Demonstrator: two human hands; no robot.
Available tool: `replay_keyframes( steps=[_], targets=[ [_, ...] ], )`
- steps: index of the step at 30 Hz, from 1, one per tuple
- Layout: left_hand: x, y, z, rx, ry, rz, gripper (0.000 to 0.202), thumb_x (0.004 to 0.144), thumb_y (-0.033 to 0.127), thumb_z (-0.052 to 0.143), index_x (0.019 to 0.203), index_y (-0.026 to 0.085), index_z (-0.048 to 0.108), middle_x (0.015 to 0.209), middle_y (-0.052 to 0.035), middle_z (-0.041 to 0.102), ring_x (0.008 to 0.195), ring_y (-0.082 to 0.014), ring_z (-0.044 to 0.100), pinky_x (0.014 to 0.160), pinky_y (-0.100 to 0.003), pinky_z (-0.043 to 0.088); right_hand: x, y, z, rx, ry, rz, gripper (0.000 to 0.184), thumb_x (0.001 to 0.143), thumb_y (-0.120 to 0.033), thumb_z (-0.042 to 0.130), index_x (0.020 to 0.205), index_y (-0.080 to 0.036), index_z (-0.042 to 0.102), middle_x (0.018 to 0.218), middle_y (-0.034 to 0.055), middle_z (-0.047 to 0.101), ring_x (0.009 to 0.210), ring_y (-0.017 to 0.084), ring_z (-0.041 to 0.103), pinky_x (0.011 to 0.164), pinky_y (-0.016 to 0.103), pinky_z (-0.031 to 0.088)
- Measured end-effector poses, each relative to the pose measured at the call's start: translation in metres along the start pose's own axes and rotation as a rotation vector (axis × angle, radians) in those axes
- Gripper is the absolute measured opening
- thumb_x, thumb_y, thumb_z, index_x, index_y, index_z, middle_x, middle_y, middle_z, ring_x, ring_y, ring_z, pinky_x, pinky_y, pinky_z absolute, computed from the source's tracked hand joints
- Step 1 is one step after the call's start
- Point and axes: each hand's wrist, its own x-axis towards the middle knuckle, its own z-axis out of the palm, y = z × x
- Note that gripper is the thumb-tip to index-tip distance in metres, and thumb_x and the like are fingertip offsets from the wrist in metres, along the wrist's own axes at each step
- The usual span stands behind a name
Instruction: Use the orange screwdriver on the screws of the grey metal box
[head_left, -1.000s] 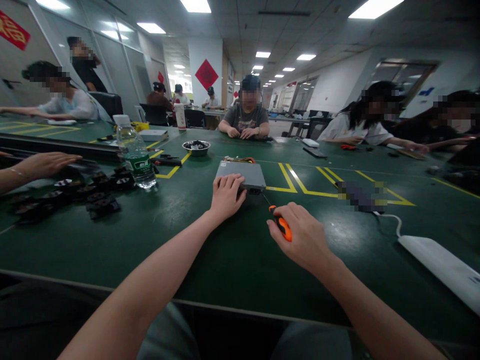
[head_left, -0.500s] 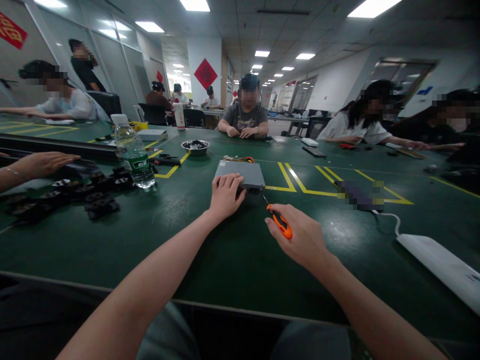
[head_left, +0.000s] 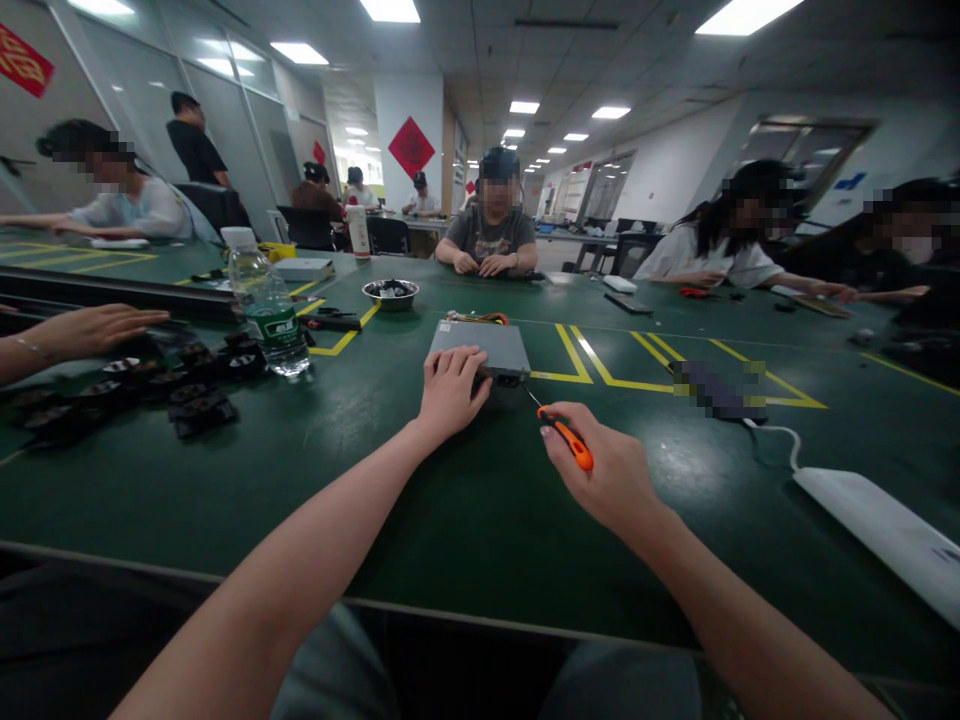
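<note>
A grey metal computer power supply (head_left: pixel 496 343) lies flat on the green table, with coloured wires (head_left: pixel 487 319) along its far side and a black socket on its near face. My left hand (head_left: pixel 453 388) grips its near left part, fingers over the top and thumb down at the front edge. My right hand (head_left: pixel 600 462) is closed around the orange and black handle of a screwdriver (head_left: pixel 576 447). The thin shaft points up and left to the near right corner of the power supply. Whether the tip sits in a screw is too small to tell.
A water bottle (head_left: pixel 276 318) and several black parts (head_left: pixel 199 408) lie to the left, near another person's hand (head_left: pixel 105 325). A metal bowl (head_left: pixel 391 292) stands behind. On the right are a blurred dark device (head_left: pixel 716 390) and a white cabled box (head_left: pixel 874 525).
My right hand and the screwdriver handle have shifted slightly right and rolled a little. My left hand and the power supply stay put. A standing person at the back left has turned.
</note>
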Motion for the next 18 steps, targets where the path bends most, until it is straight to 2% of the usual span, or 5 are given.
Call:
replay_keyframes(
  steps=[2,6,8,13,18],
  targets=[
    [-0.0001,0.0000,0.0000,-0.004,-0.003,-0.005,0.030,0.084,0.032,0.047,0.114,0.024,0.049,0.123,-0.0046,0.053,0.115,-0.0225,0.042,0.100,-0.041,0.023,-0.0005,0.0004,0.0008,-0.007,-0.006,0.006,0.024,0.086,-0.033,0.039,0.098,-0.018,0.053,0.071,-0.0002,0.057,0.056,0.009,0.050,0.054,0.021,0.034],
    [-0.0001,0.0000,-0.0003,-0.006,0.000,-0.003,0.031,0.085,0.032,0.046,0.114,0.024,0.049,0.123,-0.0047,0.053,0.116,-0.0228,0.042,0.101,-0.042,0.022,-0.0004,-0.0043,0.0040,-0.139,-0.094,-0.178,0.012,0.077,-0.023,0.047,0.080,-0.019,0.058,0.077,0.0034,0.053,0.070,0.013,0.048,0.059,0.024,0.034],
    [0.0000,0.0001,-0.0004,-0.009,0.000,-0.005,0.031,0.085,0.032,0.046,0.114,0.025,0.049,0.123,-0.0046,0.053,0.116,-0.0226,0.042,0.100,-0.042,0.023,0.0003,-0.0058,0.0047,-0.152,-0.108,-0.214,0.010,0.075,-0.021,0.049,0.077,-0.018,0.058,0.079,0.0042,0.051,0.071,0.014,0.045,0.060,0.024,0.033],
    [0.0000,0.0001,-0.0004,-0.008,-0.002,-0.004,0.031,0.085,0.033,0.046,0.114,0.024,0.049,0.123,-0.0046,0.053,0.115,-0.0226,0.042,0.100,-0.041,0.023,0.0008,-0.0015,0.0022,-0.066,-0.022,-0.231,0.018,0.082,-0.028,0.045,0.082,-0.017,0.060,0.076,0.0031,0.049,0.068,0.012,0.043,0.062,0.025,0.034],
    [-0.0001,-0.0006,0.0002,-0.007,0.003,0.002,0.030,0.085,0.032,0.046,0.114,0.024,0.049,0.123,-0.0045,0.053,0.116,-0.0223,0.042,0.100,-0.041,0.023,-0.0013,-0.0006,0.0026,0.000,0.055,-0.298,0.018,0.082,-0.026,0.046,0.081,-0.016,0.061,0.073,0.0026,0.050,0.066,0.012,0.043,0.062,0.025,0.034]
  ],
)
